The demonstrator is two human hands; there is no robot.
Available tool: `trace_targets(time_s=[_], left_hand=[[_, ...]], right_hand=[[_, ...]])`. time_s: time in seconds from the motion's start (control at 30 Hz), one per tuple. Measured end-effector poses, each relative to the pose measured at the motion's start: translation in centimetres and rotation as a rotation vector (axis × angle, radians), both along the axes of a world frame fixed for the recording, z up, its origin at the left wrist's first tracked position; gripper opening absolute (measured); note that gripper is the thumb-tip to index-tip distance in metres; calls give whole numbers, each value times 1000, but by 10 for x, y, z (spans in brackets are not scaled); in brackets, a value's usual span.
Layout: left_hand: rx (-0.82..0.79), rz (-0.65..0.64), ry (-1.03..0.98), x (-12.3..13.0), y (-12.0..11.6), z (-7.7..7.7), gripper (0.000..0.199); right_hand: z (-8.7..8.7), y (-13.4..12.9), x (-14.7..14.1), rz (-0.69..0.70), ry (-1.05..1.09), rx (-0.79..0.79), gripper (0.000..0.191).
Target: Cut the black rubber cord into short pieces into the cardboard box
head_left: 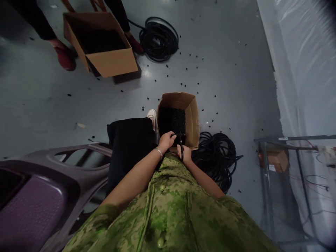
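Note:
My left hand [167, 140] is closed on a thin black tube [176, 134], which points right over the near side of an open cardboard box [193, 120]. In my right hand [186, 153] is a pair of scissors [181, 143], its blades pointing away from me and close to the tube's end. Whether the blades touch the tube is too small to tell. Many small black pieces [178, 119] lie inside the box. Beside it on the right, a tangled coil of black tubing [217, 157] rests on the floor.
Across from me sits another person by a second cardboard box [112, 63], with a neat coil of black tubing [159, 39] alongside. Small black bits dot the grey floor [236, 87]. A purple plastic chair [34, 210] stands at left, a metal frame [266, 175] at right.

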State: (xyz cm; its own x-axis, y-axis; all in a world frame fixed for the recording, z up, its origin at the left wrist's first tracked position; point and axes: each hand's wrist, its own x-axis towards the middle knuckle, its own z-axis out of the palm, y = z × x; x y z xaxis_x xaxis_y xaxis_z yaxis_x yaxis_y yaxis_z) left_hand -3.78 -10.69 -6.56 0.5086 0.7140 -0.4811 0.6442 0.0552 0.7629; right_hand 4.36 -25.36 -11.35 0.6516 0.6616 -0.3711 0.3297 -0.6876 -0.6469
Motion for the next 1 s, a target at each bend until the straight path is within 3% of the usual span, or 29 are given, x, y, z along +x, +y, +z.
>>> trace_targets(time_s=[0.3, 0.5, 0.63, 0.77, 0.87, 1.0], left_hand=[[15, -1, 104, 1, 3, 5, 15], [-145, 192, -35, 3, 0, 3, 15], [-172, 272, -159, 4, -4, 18, 13], [-11, 203, -135, 2, -2, 39, 15], [125, 161, -80, -2, 2, 56, 20], [224, 121, -103, -6, 1, 80, 26]], right_hand=[[-1, 6, -3, 67, -139, -23, 46], [8, 4, -3, 21, 1, 37, 47], [34, 6, -4, -55, 290, 201, 39], [74, 23, -11, 54, 366, 423, 37], [96, 36, -22, 73, 435, 448, 41], [111, 36, -35, 30, 487, 439, 39]])
